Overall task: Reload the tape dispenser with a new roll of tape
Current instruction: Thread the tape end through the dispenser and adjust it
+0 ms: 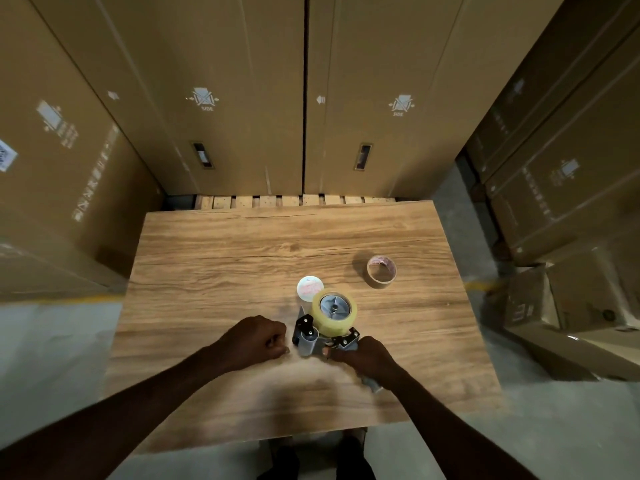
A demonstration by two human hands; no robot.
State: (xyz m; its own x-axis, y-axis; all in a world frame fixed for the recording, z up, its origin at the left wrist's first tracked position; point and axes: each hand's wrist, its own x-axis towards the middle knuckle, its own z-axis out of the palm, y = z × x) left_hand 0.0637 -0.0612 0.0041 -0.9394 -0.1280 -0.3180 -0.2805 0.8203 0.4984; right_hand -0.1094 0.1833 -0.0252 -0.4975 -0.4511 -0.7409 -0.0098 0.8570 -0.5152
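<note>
Tape dispenser [323,332] w/ clear roll [333,311] is lying on the surface [214,258]. Our right hand [369,356] is grasping its handle; left hand [254,339], clenched w/ nothing visible in its grip, is sitting beside it. Empty core [381,270] is lying beyond the dispenser.

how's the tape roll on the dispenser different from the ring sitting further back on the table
The tape roll is thick with pale yellowish clear tape; the brown ring is a thin cardboard wall, apparently an empty core. The tape roll sits mounted on the tape dispenser, its centre filled by the hub; the brown ring lies loose on the table, its centre open. The right hand holds the dispenser; nothing touches the ring. Both are round, openings facing up.
</note>
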